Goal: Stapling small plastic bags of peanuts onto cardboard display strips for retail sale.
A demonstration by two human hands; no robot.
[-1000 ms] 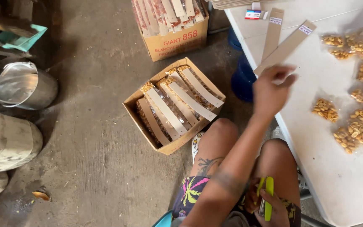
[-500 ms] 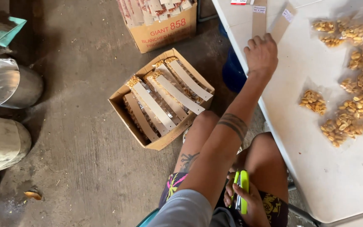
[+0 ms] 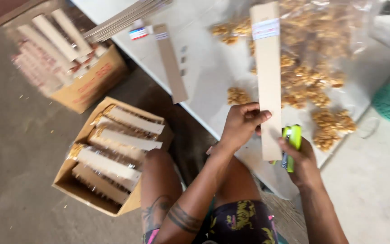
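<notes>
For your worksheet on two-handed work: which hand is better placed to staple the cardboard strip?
Probably the right hand: it already grips the green stapler beside the cardboard strip's lower end. The left hand is occupied pinching the strip upright.

Free room and obstacles. Bare white table (image 3: pixel 213 72) lies at 10 o'clock of the left hand (image 3: pixel 242 124), bounded by a loose cardboard strip (image 3: pixel 171 63). Snack packets (image 3: pixel 312 77) crowd 12 to 2 o'clock. The held cardboard strip (image 3: pixel 268 81) stands between both hands. Open box (image 3: pixel 109 156) blocks 8 o'clock; concrete floor (image 3: pixel 19 158) beyond lies open.
</notes>
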